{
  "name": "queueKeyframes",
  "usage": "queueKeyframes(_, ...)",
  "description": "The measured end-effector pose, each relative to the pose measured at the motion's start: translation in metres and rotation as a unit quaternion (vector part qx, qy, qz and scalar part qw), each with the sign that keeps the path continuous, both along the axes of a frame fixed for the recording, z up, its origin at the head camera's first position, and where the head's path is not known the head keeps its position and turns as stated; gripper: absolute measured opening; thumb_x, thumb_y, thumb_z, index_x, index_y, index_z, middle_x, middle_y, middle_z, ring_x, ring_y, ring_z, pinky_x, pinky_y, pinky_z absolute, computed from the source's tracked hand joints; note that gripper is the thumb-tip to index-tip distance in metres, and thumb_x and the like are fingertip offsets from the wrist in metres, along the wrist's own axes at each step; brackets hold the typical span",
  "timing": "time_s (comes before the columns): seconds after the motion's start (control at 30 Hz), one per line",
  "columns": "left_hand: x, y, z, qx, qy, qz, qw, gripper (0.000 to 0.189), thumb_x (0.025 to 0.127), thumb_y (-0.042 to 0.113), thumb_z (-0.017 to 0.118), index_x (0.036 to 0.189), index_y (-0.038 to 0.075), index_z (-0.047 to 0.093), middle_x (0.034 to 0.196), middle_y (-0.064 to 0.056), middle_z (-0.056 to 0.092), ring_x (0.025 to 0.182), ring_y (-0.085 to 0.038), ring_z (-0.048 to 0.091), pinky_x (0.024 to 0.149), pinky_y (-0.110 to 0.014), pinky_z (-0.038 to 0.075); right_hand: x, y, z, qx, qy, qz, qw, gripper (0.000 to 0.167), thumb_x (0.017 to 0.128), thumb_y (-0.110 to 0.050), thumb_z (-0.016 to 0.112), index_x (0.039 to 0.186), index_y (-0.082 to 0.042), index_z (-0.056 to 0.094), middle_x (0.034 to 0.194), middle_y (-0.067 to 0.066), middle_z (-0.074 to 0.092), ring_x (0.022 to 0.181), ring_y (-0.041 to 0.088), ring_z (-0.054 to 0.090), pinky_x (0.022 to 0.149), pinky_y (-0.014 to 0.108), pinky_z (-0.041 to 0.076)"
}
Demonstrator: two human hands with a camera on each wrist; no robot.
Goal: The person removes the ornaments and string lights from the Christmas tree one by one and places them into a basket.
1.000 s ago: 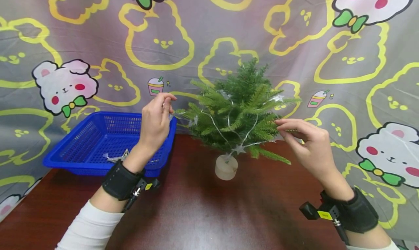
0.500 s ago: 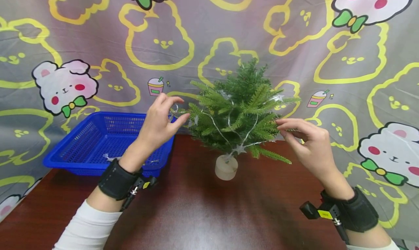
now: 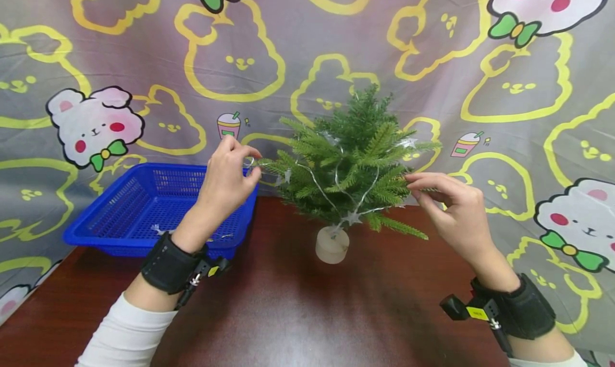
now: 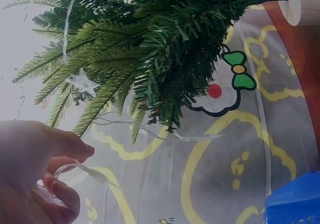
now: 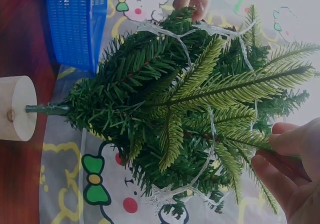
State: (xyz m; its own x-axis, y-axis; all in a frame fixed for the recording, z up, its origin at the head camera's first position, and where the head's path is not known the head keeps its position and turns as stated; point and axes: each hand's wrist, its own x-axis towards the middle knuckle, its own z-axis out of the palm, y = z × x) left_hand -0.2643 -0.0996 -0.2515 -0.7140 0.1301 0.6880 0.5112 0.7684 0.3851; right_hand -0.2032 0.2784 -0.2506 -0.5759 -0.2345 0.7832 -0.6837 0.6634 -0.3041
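Note:
A small green Christmas tree (image 3: pixel 346 159) stands upright on a round wooden base (image 3: pixel 332 244). A clear string of lights (image 3: pixel 314 179) with star-shaped pieces winds over its branches. My left hand (image 3: pixel 229 169) is at the tree's left side, its curled fingers holding a loop of the string light's wire; a loose wire end (image 4: pixel 97 175) pokes out from them in the left wrist view. On the other side, my right hand (image 3: pixel 451 207) pinches a branch tip between thumb and fingers. One star (image 4: pixel 81 82) hangs near the left hand; another star (image 5: pixel 159 199) shows in the right wrist view.
A blue plastic basket (image 3: pixel 79 233) with perforated walls stands on the left of the dark red-brown table (image 3: pixel 298 313). Inside lie some small whitish items (image 3: pixel 160 230), partly hidden by the left forearm. A patterned cloth (image 3: pixel 269 36) hangs close behind the tree.
My left hand's thumb and fingers spread apart near the branches half a second ago; now they are closer together and slightly further left. The right hand stays almost still on the branch.

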Motion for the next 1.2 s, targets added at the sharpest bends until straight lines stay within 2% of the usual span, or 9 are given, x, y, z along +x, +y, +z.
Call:
queueKeyframes(0.17,0.001,-0.003,0.002,-0.007,-0.005,-0.011,0.9999,0.01,0.088,0.003,0.069,0.094,-0.002,0.073,0.092,-0.013,0.047,0.086,-0.03,0.049,0.076,-0.046,0.043,-0.001,-0.001,-0.001,-0.008,0.008,0.002,0.9999,0.02,0.083,0.013,0.068,0.093,-0.003,0.074,0.106,0.012,0.075,0.102,-0.012,0.064,0.081,0.005,0.049)
queueKeyframes(0.3,0.002,-0.006,0.002,-0.018,-0.007,-0.032,0.9993,0.01,0.091,0.005,0.068,0.094,-0.002,0.074,0.099,-0.015,0.061,0.091,-0.032,0.059,0.079,-0.045,0.047,-0.004,0.0,-0.002,-0.016,0.013,0.005,0.9998,0.022,0.082,0.014,0.068,0.094,-0.003,0.074,0.106,0.012,0.075,0.102,-0.013,0.063,0.081,0.004,0.049)
queueKeyframes(0.43,0.002,-0.01,0.002,-0.027,0.01,-0.053,0.9982,0.009,0.092,0.006,0.067,0.094,0.001,0.074,0.095,-0.013,0.071,0.087,-0.03,0.065,0.076,-0.043,0.051,-0.006,0.002,-0.003,-0.024,0.008,0.009,0.9996,0.022,0.082,0.015,0.068,0.095,-0.002,0.074,0.107,0.013,0.075,0.103,-0.013,0.063,0.081,0.005,0.049)
queueKeyframes(0.53,0.002,-0.013,0.002,-0.034,0.018,-0.071,0.9967,0.01,0.094,0.006,0.065,0.095,0.002,0.074,0.094,-0.012,0.072,0.085,-0.028,0.066,0.074,-0.042,0.053,-0.007,0.004,-0.004,-0.026,0.005,0.012,0.9996,0.023,0.082,0.016,0.068,0.095,-0.002,0.074,0.108,0.014,0.074,0.103,-0.012,0.063,0.081,0.005,0.049)
queueKeyframes(0.67,0.003,-0.015,0.004,-0.039,0.006,-0.093,0.9949,0.016,0.098,0.009,0.059,0.1,0.002,0.073,0.096,-0.012,0.071,0.087,-0.027,0.065,0.076,-0.043,0.052,-0.006,0.005,-0.003,-0.028,-0.006,0.017,0.9995,0.022,0.083,0.015,0.067,0.096,-0.001,0.073,0.109,0.014,0.073,0.103,-0.009,0.064,0.082,0.006,0.05)
queueKeyframes(0.8,0.001,-0.015,0.003,-0.062,-0.012,-0.088,0.9941,0.021,0.102,0.012,0.053,0.104,0.002,0.072,0.099,-0.012,0.071,0.092,-0.028,0.062,0.083,-0.045,0.049,-0.005,0.004,-0.003,-0.03,-0.012,0.021,0.9993,0.023,0.082,0.015,0.067,0.097,-0.001,0.073,0.11,0.013,0.073,0.105,-0.006,0.065,0.083,0.008,0.051)
queueKeyframes(0.9,-0.001,-0.014,0.001,-0.081,-0.016,-0.076,0.9937,0.022,0.102,0.013,0.052,0.105,0.003,0.071,0.099,-0.011,0.071,0.092,-0.029,0.06,0.083,-0.046,0.048,-0.004,0.004,-0.002,-0.03,-0.013,0.025,0.9992,0.025,0.081,0.016,0.068,0.099,-0.001,0.073,0.112,0.013,0.072,0.106,-0.005,0.065,0.084,0.009,0.051)
queueKeyframes(1.03,-0.003,-0.012,-0.001,-0.078,-0.014,-0.07,0.9943,0.021,0.103,0.013,0.051,0.102,0.003,0.07,0.094,-0.011,0.07,0.089,-0.028,0.056,0.08,-0.044,0.046,-0.002,0.004,-0.001,-0.019,-0.005,0.015,0.9997,0.026,0.079,0.015,0.071,0.099,-0.002,0.074,0.114,0.014,0.071,0.106,-0.007,0.063,0.085,0.008,0.05)
queueKeyframes(1.2,-0.007,-0.01,-0.002,-0.068,0.002,-0.071,0.9952,0.02,0.102,0.013,0.051,0.098,0.004,0.068,0.088,-0.009,0.068,0.084,-0.027,0.053,0.075,-0.041,0.043,0.001,0.005,0.002,-0.011,0.026,-0.004,0.9996,0.029,0.074,0.015,0.074,0.098,-0.003,0.075,0.113,0.014,0.072,0.107,-0.008,0.061,0.089,0.006,0.046)
